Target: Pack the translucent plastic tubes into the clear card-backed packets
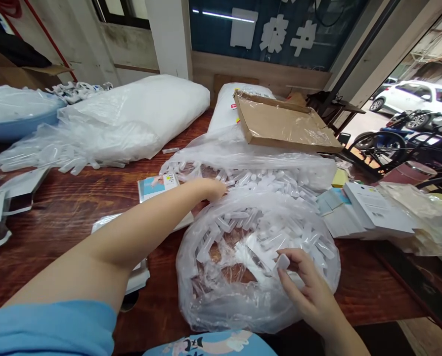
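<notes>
A cardboard tray [287, 123] lies tilted over the far clear bag [298, 168], with a white sack [221, 111] behind it. Card stacks [378, 210] press in on the right; at the far left sit a bulging white bag [161, 106] and a blue basin [31, 121]. Brown wood of the table [65, 212] shows in a broad stretch on the left, and a smaller patch lies right of the near clear bag [224, 314], ending at the table's near edge. That makes one tray, one basin and two clear bags in the middle, full of white plastic pieces [269, 182] (too jumbled to count). The right hand [312, 291] pinches one white piece [283, 262] above the near clear bag's right part. The left hand [214, 189] reaches to the pieces farther back; its fingertips are hidden, so I cannot tell its grip.
</notes>
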Motion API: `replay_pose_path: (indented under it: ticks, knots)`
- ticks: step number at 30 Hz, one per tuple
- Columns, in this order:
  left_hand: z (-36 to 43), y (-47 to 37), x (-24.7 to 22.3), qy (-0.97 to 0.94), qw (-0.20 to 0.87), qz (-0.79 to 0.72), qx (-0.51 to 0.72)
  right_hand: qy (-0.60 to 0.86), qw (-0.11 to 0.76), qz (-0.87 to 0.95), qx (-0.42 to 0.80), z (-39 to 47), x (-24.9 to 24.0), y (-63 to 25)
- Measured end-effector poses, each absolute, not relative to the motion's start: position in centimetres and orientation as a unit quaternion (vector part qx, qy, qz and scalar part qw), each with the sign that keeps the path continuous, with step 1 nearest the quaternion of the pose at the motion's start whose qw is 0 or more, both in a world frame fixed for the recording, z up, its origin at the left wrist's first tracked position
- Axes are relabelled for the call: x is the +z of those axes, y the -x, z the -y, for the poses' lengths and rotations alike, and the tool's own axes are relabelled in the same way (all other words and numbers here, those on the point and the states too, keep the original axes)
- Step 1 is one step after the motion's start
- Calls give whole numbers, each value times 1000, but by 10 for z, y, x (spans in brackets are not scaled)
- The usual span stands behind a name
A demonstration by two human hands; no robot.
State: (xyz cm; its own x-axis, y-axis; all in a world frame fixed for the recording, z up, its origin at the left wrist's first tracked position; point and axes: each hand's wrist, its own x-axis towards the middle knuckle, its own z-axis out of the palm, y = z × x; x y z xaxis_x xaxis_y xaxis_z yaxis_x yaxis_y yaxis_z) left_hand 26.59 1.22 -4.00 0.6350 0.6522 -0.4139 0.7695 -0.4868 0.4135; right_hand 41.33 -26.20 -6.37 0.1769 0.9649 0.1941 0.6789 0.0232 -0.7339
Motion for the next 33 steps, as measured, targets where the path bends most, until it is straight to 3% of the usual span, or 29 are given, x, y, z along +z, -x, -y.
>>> replay_pose_path:
  ticks: [4,11,19,23,28,33]
  knots:
    - [-16,-257,-50,-864,258,-414,-126,655,431,542,301,259,-69,-404]
    - [-17,-252,-81,-868,230,-440,-12,606,503,480,387,259,-70,-389]
    - [-20,-247,-46,-847,210,-468,138,558,585,365,461,246,-60,-372]
    - [-15,-245,-38,-842,196,-474,168,547,576,324,514,224,-53,-356]
    - [-12,-231,-37,-855,153,-484,107,558,564,403,457,210,-53,-339]
    - [-18,-213,-43,-902,139,-409,-16,565,540,361,508,214,-59,-341]
